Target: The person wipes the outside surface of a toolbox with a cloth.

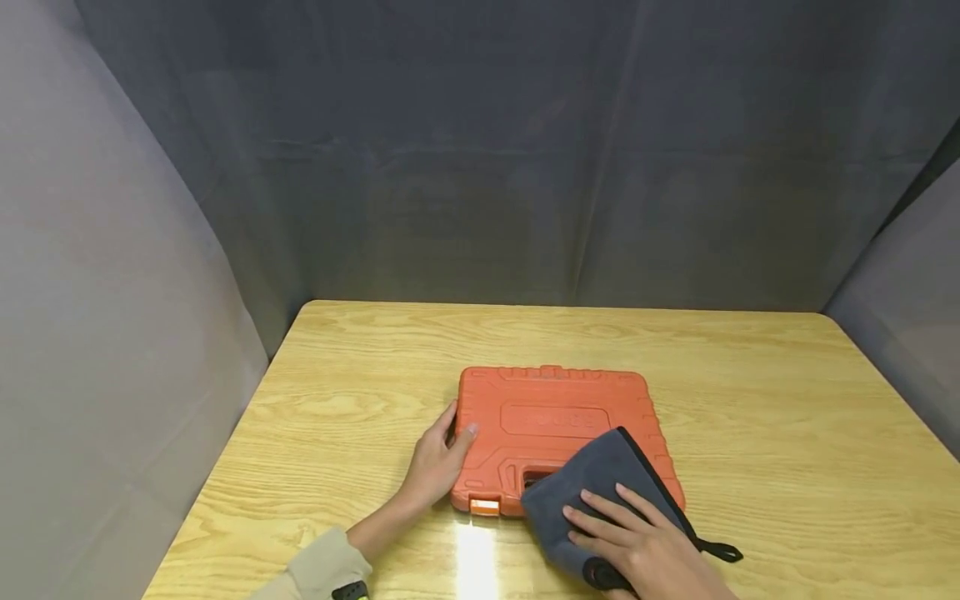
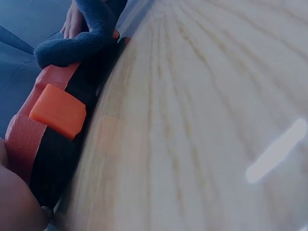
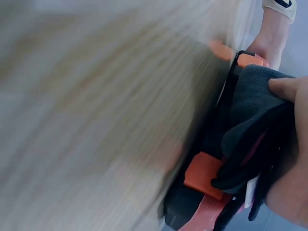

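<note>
An orange-red hard plastic case [image 1: 555, 417] with a black lower half lies flat on the table, its handle cutout and orange latch [image 1: 484, 507] facing the near edge. My left hand [image 1: 438, 462] grips the case's left side, thumb on the lid and fingers down along the edge. With fingers spread and straight, my right hand [image 1: 637, 533] presses a folded grey-blue cloth [image 1: 592, 492] onto the lid's near right corner. The cloth has black trim and a hanging loop [image 1: 720, 551], and overhangs the front edge. Beside it, a second latch [image 3: 204, 173] shows in the right wrist view.
The wooden table [image 1: 360, 375] has rounded far corners. A dark curtain [image 1: 480, 167] hangs behind it, and pale grey sheets [image 1: 112, 292] close in both sides. Light glares off the tabletop in front of the case.
</note>
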`<state>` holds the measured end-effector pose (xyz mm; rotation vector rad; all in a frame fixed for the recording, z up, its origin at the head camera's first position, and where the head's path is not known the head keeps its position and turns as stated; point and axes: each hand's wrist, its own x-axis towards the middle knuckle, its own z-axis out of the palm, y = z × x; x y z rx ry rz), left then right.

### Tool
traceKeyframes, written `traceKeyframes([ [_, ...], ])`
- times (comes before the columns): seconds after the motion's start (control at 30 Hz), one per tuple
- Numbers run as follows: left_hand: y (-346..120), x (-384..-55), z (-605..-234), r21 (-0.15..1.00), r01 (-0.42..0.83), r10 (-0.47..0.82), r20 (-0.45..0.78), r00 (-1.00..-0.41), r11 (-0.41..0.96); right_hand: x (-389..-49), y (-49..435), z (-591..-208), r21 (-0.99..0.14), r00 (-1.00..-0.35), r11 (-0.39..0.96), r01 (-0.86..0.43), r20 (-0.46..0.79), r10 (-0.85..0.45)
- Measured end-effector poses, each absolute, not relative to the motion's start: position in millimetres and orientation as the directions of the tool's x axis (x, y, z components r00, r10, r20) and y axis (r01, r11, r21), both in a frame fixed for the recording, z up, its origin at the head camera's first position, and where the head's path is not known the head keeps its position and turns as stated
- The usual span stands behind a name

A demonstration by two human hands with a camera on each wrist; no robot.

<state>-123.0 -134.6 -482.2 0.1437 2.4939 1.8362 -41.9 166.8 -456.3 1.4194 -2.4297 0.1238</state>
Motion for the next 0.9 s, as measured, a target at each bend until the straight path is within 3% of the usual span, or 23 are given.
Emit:
traceKeyframes([
  [0.47, -135.1, -122.9, -481.9, 0.962, 0.038, 0.123, 0.004, -0.992, 0.269, -36.0, 196.0, -458.1, 0.047, -0.454, 0.518, -0.854, 0.418, -0.787],
  [0.77, -135.2, -121.9, -480.0, 0.958, 0.035, 0.113, 0.002, -0.994, 0.285, -32.1, 220.2, -463.7, -0.179, -0.567, 0.547, -0.818, 0.416, -0.711],
  [0.9, -134.9, -121.6, -480.5, 0.958, 0.041, 0.12, 0.007, -0.993, 0.285, -26.5, 226.3, -464.5, -0.298, -0.665, 0.596, -0.746, 0.38, -0.643],
])
